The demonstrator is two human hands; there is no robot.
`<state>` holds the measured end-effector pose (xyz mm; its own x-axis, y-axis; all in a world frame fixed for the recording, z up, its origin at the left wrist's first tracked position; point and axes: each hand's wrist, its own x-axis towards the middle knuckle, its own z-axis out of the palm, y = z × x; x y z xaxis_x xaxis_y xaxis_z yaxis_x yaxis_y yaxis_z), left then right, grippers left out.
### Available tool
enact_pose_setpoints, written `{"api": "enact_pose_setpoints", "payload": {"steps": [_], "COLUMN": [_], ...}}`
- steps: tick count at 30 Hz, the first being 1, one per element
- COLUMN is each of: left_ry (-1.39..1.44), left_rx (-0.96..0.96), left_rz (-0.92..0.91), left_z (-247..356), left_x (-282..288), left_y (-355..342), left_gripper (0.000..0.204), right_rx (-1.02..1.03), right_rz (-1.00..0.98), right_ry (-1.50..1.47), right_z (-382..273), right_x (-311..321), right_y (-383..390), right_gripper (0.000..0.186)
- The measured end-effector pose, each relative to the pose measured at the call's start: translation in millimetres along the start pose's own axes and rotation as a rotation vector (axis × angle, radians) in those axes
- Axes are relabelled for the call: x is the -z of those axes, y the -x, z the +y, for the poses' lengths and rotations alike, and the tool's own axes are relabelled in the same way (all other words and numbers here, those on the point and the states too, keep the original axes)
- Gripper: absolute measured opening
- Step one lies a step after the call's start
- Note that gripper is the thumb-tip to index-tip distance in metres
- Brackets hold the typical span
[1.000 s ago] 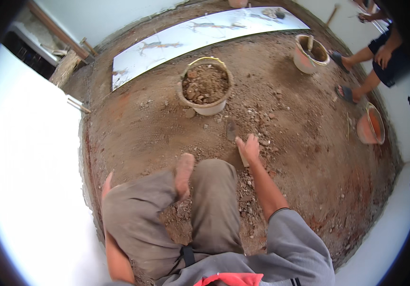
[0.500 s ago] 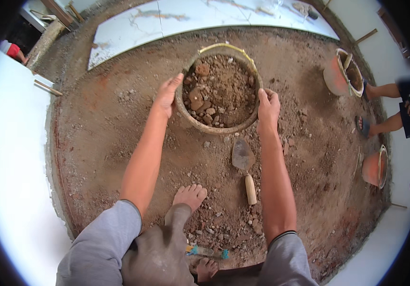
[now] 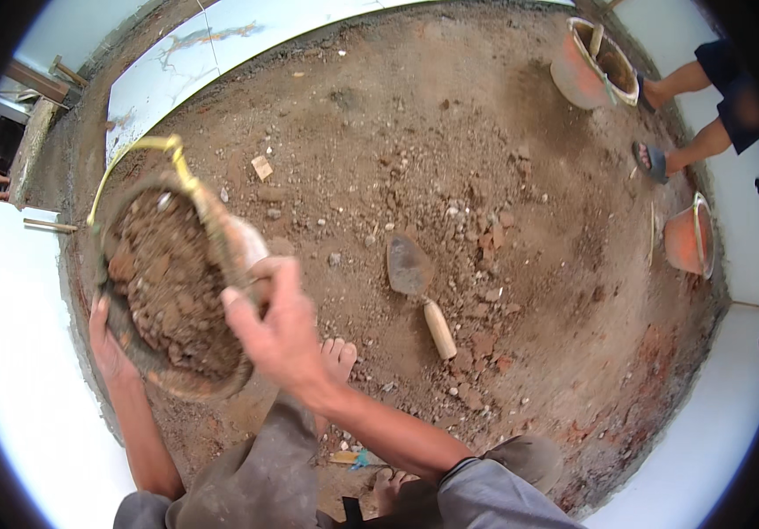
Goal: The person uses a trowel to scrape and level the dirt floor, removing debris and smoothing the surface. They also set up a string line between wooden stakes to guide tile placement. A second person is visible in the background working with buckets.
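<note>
Both of my hands carry a bucket (image 3: pixel 245 242) with a yellow handle (image 3: pixel 184 172), off the ground on the left side. Brown soil and rubble (image 3: pixel 168 282) fill it, and its mouth tilts toward me. My left hand (image 3: pixel 113 348) grips its lower left side, with part of the fingers hidden behind it. On the right rim, my right hand (image 3: pixel 278 317) is closed, somewhat blurred by motion. A pointing trowel (image 3: pixel 410 264) with a wooden handle lies on the soil, to the right of my right hand.
Marbled white tiles (image 3: pixel 163 84) cover a strip at the far side. To the right stand an orange bucket (image 3: pixel 573 66) with a stick in it and another orange bucket (image 3: pixel 686 238), near a person's legs (image 3: pixel 692 145). A white wall (image 3: pixel 22 335) runs along the left.
The filled bucket has swung from the centre to the left, nearer me, and tilted. Both hands have gone with it, and my view has shifted. The trowel stays on the ground.
</note>
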<state>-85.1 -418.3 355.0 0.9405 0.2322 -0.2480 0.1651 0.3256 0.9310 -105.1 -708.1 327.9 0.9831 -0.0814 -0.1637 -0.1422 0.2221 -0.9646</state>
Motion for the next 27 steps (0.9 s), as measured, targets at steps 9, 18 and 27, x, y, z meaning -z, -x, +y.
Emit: {"api": "enact_pose_setpoints", "payload": {"steps": [9,18,27], "left_ry": [0.024,0.297,0.076], "left_rx": [0.125,-0.001,0.406], "left_rz": [0.618,0.695,0.449], "left_z": [-75.1,-124.0,-239.7], "left_x": [166.2,181.5,130.4], "left_y": [155.9,202.4,268.5], "left_gripper": [0.062,0.081,0.060], "right_rx": [-0.175,-0.112,-0.254], "right_rz": [-0.628,0.329,0.303], "right_ry": [0.391,1.388,0.735], "right_z": [104.0,138.9,120.0], "right_x": [-49.5,214.2,142.8], "right_y": [49.9,53.1,69.2], "right_gripper": [0.056,0.082,0.078]}}
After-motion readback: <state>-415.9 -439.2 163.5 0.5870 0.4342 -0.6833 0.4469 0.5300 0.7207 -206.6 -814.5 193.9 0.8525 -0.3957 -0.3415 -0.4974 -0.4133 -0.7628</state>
